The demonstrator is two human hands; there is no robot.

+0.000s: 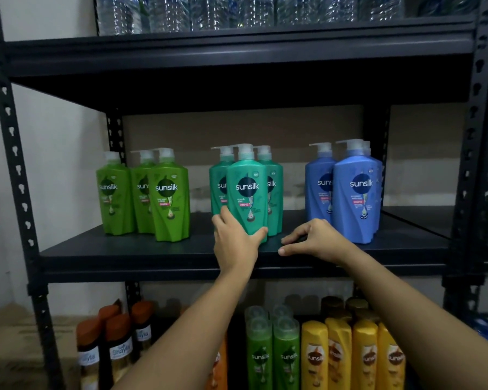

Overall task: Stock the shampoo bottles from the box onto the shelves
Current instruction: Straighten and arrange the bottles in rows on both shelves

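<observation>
Both my arms reach fwd and up. L hand (235, 243) curled in a grip, thumb out to the right. R hand (314, 239) loosely curled, holding nothing, fingertips down.

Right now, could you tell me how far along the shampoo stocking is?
Three light green bottles and three blue bottles already stand on the middle shelf. The left hand grips the front teal bottle, setting it before two others; the right hand rests beside it. The box is out of view, so what remains is unclear.

Black metal rack (17, 164) w/ perforated uprights against pale wall (62, 130); dim light, brown backing board (237, 128).
</observation>
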